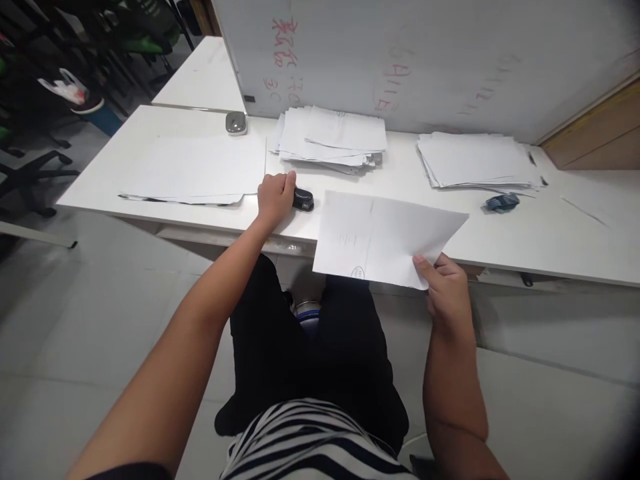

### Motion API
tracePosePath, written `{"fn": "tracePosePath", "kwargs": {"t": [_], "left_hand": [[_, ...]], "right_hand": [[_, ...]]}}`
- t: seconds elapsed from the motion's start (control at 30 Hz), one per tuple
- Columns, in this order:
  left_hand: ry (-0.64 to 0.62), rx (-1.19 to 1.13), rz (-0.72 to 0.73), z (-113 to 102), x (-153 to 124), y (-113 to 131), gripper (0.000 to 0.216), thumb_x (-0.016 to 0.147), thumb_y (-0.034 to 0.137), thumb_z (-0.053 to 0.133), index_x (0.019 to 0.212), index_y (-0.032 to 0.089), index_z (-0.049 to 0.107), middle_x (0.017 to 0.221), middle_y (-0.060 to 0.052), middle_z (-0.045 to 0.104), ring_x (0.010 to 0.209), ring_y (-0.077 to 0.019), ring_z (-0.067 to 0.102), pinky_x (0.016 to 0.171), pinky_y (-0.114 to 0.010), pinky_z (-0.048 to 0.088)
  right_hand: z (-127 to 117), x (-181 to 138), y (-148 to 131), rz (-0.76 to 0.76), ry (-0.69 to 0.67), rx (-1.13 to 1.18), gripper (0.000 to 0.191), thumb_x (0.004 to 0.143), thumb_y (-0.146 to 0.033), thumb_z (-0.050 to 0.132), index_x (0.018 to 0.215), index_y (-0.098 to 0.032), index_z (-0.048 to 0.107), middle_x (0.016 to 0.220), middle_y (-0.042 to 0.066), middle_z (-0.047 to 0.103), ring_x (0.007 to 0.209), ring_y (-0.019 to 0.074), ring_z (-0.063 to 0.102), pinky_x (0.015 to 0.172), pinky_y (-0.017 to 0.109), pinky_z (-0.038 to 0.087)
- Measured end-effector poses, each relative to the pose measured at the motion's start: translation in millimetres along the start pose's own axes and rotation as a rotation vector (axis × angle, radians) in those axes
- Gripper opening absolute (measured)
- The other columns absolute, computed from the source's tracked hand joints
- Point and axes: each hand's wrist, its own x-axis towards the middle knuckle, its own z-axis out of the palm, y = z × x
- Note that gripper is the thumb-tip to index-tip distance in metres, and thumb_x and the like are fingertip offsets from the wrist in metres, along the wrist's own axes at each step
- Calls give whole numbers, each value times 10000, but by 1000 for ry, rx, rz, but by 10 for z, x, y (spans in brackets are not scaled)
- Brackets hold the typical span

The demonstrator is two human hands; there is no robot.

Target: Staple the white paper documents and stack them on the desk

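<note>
My left hand is closed around a black stapler near the table's front edge; only one end of the stapler shows past my fingers. My right hand pinches the right corner of a white paper sheet, thumb on top. The sheet has faint print and a round stamp, and its left part hangs over the table's front edge, just right of the stapler. Whether it is one sheet or more, I cannot tell. Behind my left hand lies a pile of papers.
Another paper stack lies at the right, with a small dark blue object in front. Large sheets cover part of the white table at left, near a small grey box. A whiteboard stands along the back.
</note>
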Motion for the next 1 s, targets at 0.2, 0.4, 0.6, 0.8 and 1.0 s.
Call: {"fn": "tracePosePath", "kwargs": {"t": [0.2, 0.4, 0.6, 0.8, 1.0], "left_hand": [[-5, 38, 35, 0, -4, -10, 443, 1011, 451, 304, 707, 236, 542, 770, -78, 586, 916, -261, 519, 827, -408, 353], [-35, 121, 36, -24, 15, -5, 415, 1014, 410, 316, 697, 226, 510, 790, -77, 619, 879, -254, 514, 773, -392, 340], [-34, 156, 25, -53, 12, 38, 438, 1024, 398, 273, 680, 220, 477, 755, -68, 608, 830, -235, 506, 730, -380, 321], [-31, 174, 42, -43, 18, 21, 412, 1017, 388, 294, 684, 221, 471, 753, -70, 606, 829, -239, 506, 729, -381, 327], [-3, 178, 58, -32, 39, 0, 399, 1002, 374, 311, 663, 221, 456, 733, -76, 595, 823, -248, 508, 747, -399, 341]], "right_hand": [[296, 362, -206, -147, -44, -12, 357, 730, -460, 787, 968, -205, 710, 970, 68, 738, 876, 238, 691, 712, 371, 578], [1212, 1830, -817, -252, -111, -182, 346, 866, -430, 646, 1074, -153, 651, 984, 90, 695, 900, 237, 668, 657, 355, 557], [1922, 2559, -828, -322, 44, -884, 627, 840, -183, 616, 1426, -135, 400, 1275, 191, 589, 1173, 329, 572, 973, 525, 477], [1446, 2747, -395, -428, 152, -1063, 615, 942, -375, 445, 1501, -213, 249, 1503, 215, 320, 1399, 357, 332, 1047, 592, 373], [292, 2915, -129, -308, 373, -1076, 598, 922, -458, 434, 1452, -196, 344, 1507, 205, 355, 1439, 363, 251, 1088, 676, 259]]}}
